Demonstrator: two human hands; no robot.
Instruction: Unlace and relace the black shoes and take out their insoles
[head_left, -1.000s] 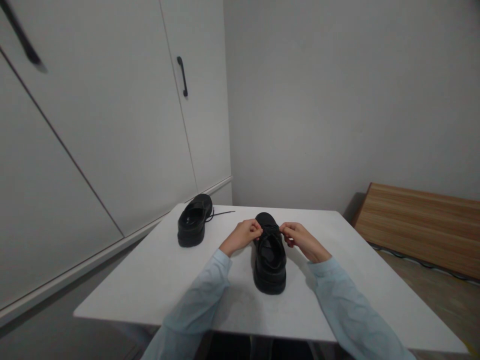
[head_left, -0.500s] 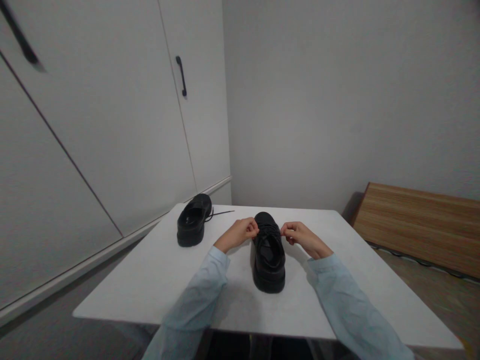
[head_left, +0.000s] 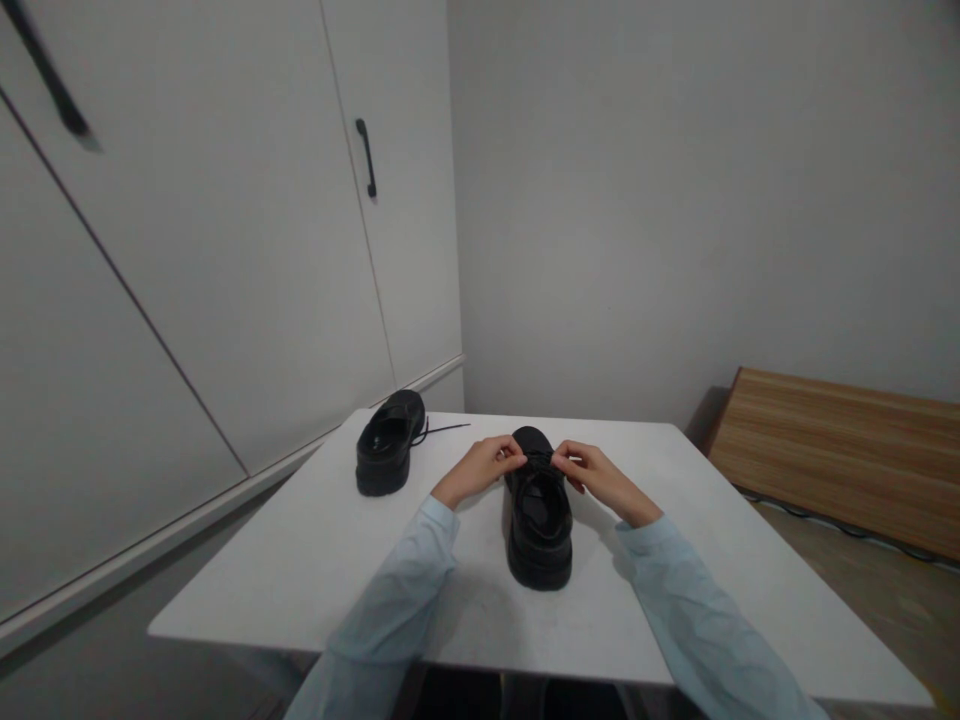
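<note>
Shoe (head_left: 540, 552), black, thick-soled, stands toe-away on the white rectangular worktop (head_left: 315, 580), leaving its black lacing (head_left: 539, 463) reachable from both sides, where left hand (head_left: 481, 468) and right hand (head_left: 596, 474) pinch it between fingers

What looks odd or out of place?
Only the lace on the farther shoe: an end sticks out to the right, looking untied. The nearer shoe sits upright; no spill or damage shows.

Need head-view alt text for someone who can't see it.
The person's left hand and right hand pinch at the lacing of a black shoe on a white table, its toe pointing away. Another black shoe sits to its left, a loose lace trailing rightward.
</note>
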